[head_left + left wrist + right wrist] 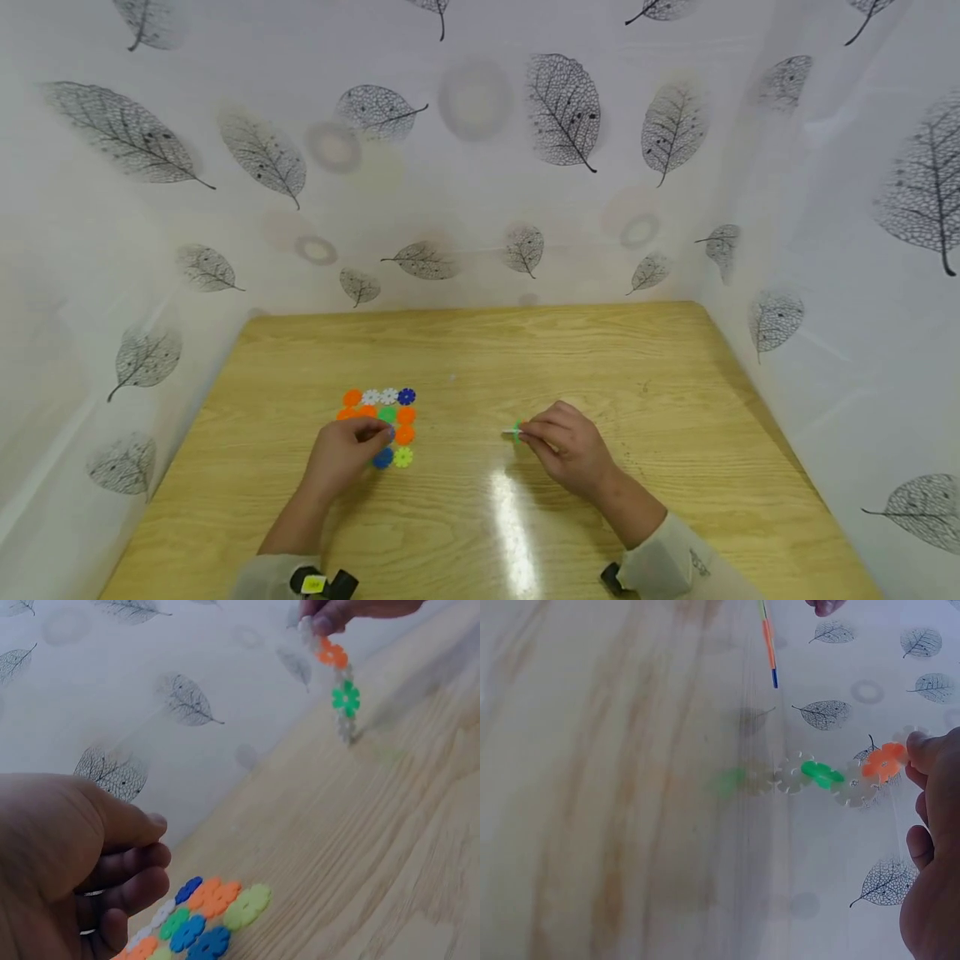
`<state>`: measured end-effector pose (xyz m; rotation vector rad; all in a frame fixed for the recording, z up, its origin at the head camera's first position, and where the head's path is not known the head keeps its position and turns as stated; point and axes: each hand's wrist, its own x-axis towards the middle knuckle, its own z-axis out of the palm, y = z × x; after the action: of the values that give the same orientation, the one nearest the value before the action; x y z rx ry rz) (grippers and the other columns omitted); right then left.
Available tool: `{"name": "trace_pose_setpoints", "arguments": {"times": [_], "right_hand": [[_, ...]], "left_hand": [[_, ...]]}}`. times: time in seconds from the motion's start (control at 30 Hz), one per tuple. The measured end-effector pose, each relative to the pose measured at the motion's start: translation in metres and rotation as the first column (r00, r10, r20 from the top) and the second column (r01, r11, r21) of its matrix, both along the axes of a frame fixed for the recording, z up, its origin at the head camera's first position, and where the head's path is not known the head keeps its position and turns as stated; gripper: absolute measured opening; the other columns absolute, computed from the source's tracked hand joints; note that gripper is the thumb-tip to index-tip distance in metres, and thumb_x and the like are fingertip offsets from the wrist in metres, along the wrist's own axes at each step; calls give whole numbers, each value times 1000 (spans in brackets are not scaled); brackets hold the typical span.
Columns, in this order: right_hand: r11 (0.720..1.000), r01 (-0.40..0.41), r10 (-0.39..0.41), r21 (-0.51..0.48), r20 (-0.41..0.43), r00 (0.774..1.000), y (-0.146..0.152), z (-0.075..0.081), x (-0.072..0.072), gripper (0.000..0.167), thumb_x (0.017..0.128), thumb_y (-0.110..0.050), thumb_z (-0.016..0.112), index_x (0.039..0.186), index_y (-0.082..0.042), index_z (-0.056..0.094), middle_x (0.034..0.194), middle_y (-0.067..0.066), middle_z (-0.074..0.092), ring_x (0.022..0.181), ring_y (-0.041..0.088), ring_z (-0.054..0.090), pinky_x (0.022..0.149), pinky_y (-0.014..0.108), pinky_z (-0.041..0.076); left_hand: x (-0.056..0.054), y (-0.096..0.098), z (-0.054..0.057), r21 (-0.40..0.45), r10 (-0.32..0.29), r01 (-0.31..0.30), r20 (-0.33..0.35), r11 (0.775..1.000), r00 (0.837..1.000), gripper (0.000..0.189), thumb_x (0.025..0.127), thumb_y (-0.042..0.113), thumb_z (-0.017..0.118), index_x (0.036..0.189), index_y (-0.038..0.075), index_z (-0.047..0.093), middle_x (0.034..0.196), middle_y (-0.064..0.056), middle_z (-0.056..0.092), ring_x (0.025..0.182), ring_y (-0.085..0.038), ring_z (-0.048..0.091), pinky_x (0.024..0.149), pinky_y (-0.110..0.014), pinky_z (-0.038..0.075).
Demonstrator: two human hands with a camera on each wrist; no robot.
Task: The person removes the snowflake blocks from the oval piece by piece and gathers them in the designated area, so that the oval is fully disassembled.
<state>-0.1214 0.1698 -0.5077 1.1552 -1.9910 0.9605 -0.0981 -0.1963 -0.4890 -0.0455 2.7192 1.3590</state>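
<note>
My right hand [572,446] pinches one end of a chain of interlocked snowflake discs [346,699]. White discs alternate with an orange disc [886,762] and a green disc [823,774] along it. The chain hangs down from the fingertips, its lower end close over the table. Over on the left, my left hand [345,454] is above the flat group of loose discs. Its fingers are loosely curled, thumb near the index finger, with nothing visible between them. By its fingertips lies a blue disc [187,932]; the hand hides part of the group in the head view.
The loose discs lie in rows on the wooden table [480,358], among them a yellow disc [403,457], a dark blue disc [407,397] and white discs [371,397]. A white leaf-print curtain [465,183] stands along the back and both sides.
</note>
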Motion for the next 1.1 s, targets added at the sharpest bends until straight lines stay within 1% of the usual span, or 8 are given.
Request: {"name": "trace_pose_setpoints", "arguments": {"times": [0.1,0.23,0.47,0.57,0.7,0.87,1.0,1.1], "right_hand": [[1000,0,0,-12,-12,1000,-1,0,0,11,91,-8,79,99,-1,80,91,2,74,77,14,64,67,21,50],[1000,-10,10,-29,-26,1000,-2,1,0,11,92,-6,77,101,0,79,92,4,75,77,15,65,67,23,51],[999,-8,6,-48,-45,999,-3,1,1,12,96,-10,75,101,1,79,92,4,75,77,16,66,66,23,52],[999,-10,7,-50,-55,998,-3,2,1,12,95,-11,76,100,0,80,92,4,76,76,16,66,66,24,51],[998,-21,17,-62,-75,997,-5,4,1,12,94,-10,77,99,0,80,92,4,76,76,16,66,65,25,52],[997,-41,34,-69,-101,994,-9,7,1,11,94,-11,78,99,0,80,91,4,76,75,16,66,66,25,52],[997,-47,39,-65,-120,992,-11,10,0,12,95,-12,77,98,-1,79,90,4,76,74,16,65,66,25,51],[997,-50,41,-66,-129,991,-13,11,0,11,94,-11,78,99,-1,79,90,3,75,74,15,65,66,25,51]], "left_hand": [[-2,10,-1,40,-74,74,-15,996,997,15,97,25,76,104,13,80,95,4,75,85,-13,68,72,-28,56],[-4,25,-1,53,-173,174,-26,983,985,13,96,26,77,104,16,79,92,8,73,80,-14,66,67,-28,56],[-7,50,0,78,-276,283,-89,956,957,19,98,30,75,107,14,79,92,12,72,79,-15,64,67,-29,55],[-8,60,1,74,-303,316,-142,946,942,19,99,30,74,107,14,79,91,13,73,77,-13,63,64,-29,55],[-10,72,1,95,-314,340,-213,936,925,15,99,28,74,107,17,79,91,15,73,73,-11,63,61,-29,54],[-11,87,1,127,-325,373,-293,919,899,11,98,28,75,108,25,77,97,15,72,79,-10,65,63,-29,55],[-13,97,1,121,-347,408,-343,905,873,13,97,29,76,110,25,77,102,6,74,85,-9,66,66,-29,55],[-14,103,-1,119,-357,424,-365,898,860,14,96,28,77,110,26,77,103,4,75,85,-8,66,66,-28,55]]}}
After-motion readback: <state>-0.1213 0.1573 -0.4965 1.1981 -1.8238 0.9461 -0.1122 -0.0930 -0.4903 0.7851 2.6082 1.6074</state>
